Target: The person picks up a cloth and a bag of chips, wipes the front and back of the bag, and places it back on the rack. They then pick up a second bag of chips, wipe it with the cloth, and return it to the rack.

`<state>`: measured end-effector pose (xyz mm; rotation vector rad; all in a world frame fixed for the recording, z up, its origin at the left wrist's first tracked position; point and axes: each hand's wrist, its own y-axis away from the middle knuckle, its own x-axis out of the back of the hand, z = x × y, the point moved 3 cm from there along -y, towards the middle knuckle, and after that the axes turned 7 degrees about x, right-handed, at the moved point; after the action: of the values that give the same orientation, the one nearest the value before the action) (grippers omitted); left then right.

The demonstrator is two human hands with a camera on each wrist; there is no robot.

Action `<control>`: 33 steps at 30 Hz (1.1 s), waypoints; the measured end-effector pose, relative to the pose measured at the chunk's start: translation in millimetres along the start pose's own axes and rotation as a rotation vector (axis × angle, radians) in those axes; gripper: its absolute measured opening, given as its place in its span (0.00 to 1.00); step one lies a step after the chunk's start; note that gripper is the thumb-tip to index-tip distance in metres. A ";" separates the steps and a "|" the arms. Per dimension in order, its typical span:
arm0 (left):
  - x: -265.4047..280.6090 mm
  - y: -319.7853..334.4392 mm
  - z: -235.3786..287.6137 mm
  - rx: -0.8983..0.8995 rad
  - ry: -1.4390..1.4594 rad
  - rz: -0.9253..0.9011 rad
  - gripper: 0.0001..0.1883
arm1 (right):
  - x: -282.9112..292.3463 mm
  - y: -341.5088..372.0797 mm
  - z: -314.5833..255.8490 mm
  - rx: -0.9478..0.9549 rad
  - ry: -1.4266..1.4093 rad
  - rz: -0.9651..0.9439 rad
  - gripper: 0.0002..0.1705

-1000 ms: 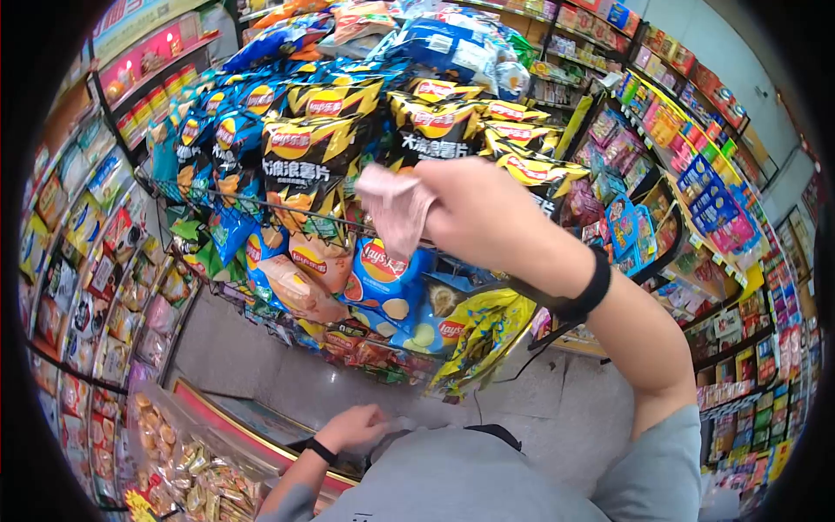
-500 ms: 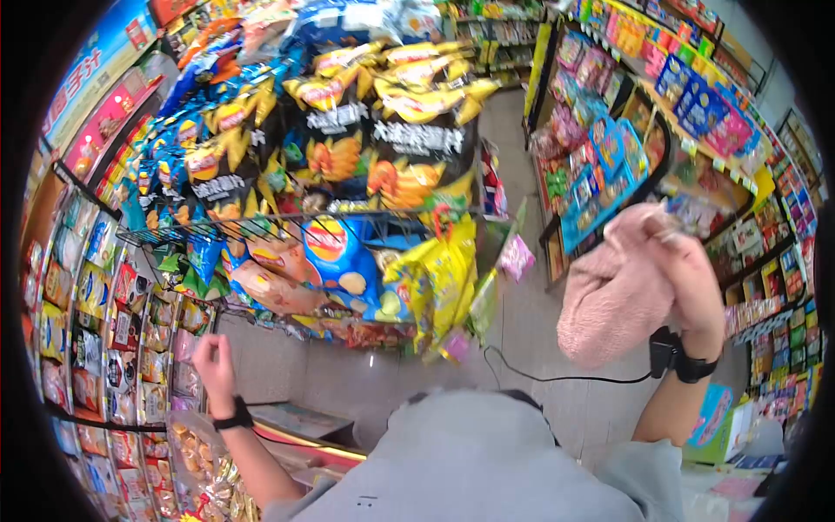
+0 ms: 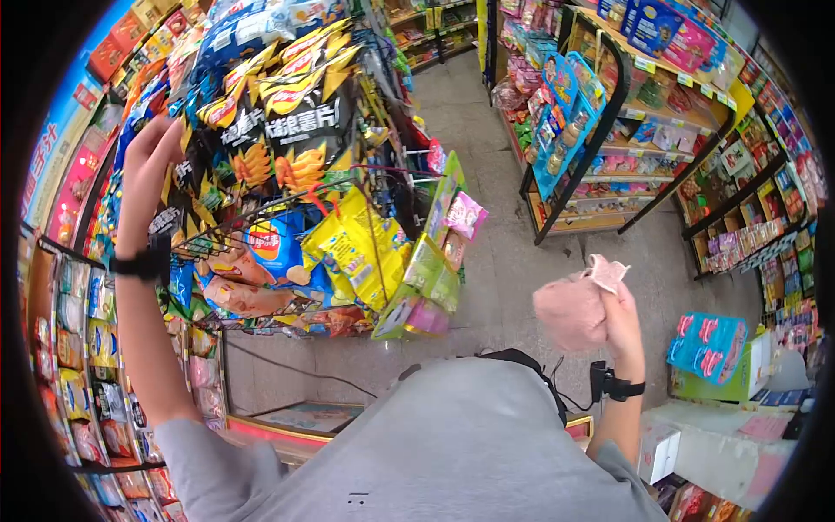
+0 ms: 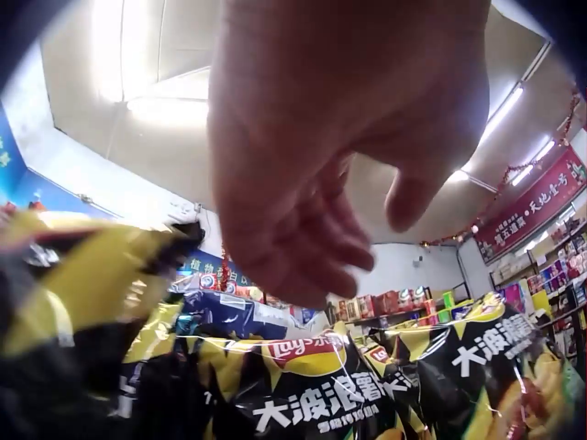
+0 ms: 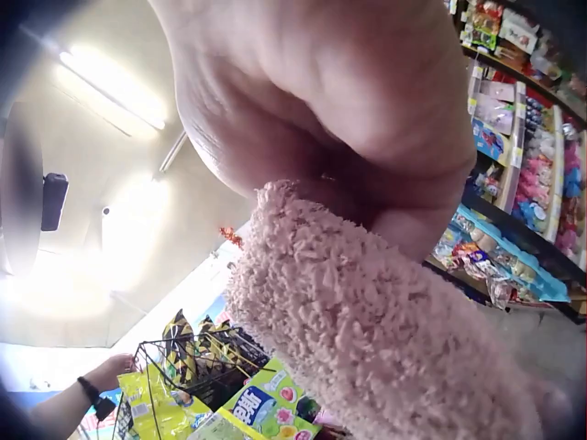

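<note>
The left hand (image 3: 150,170) is raised over the left side of the chip rack, beside black chip bags (image 3: 300,126). In the left wrist view that hand (image 4: 321,156) hangs above the black bags (image 4: 312,394), its fingers loosely bent and holding nothing. Out to the right of the body, the right hand (image 3: 622,326) grips a pink cloth (image 3: 570,309), which hangs bunched from the fingers. The right wrist view shows the fluffy cloth (image 5: 367,321) close up, held in the right hand (image 5: 339,101); the fingertips are partly hidden.
A wire rack (image 3: 365,196) holds the chips, with yellow bags (image 3: 357,252) and green packs (image 3: 430,274) at its right end. Snack shelves (image 3: 104,348) line the left. A black-framed shelf (image 3: 609,209) stands at the right, a counter (image 3: 713,452) at lower right. A cable (image 3: 304,365) crosses the floor.
The left hand has risen from low on the left to the chip bags. The right hand, with the cloth, swung right away from the rack and then lower. The view has turned right.
</note>
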<state>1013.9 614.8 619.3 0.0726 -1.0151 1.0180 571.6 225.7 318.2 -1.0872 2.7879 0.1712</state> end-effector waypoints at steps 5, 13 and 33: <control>-46.2 -65.6 -13.5 0.502 -0.123 -0.007 0.45 | -10.3 16.9 15.8 0.013 -0.012 0.011 0.15; -59.4 -123.1 -81.4 0.355 -0.438 -0.142 0.45 | -2.4 37.9 51.2 -0.079 0.013 -0.064 0.15; -38.1 -31.8 -7.7 0.093 -0.507 0.329 0.27 | -11.1 4.7 30.7 -0.044 -0.047 -0.165 0.21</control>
<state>1037.3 575.1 599.3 0.2569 -1.4724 1.3865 579.3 241.4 290.3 -1.2991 2.6495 0.2371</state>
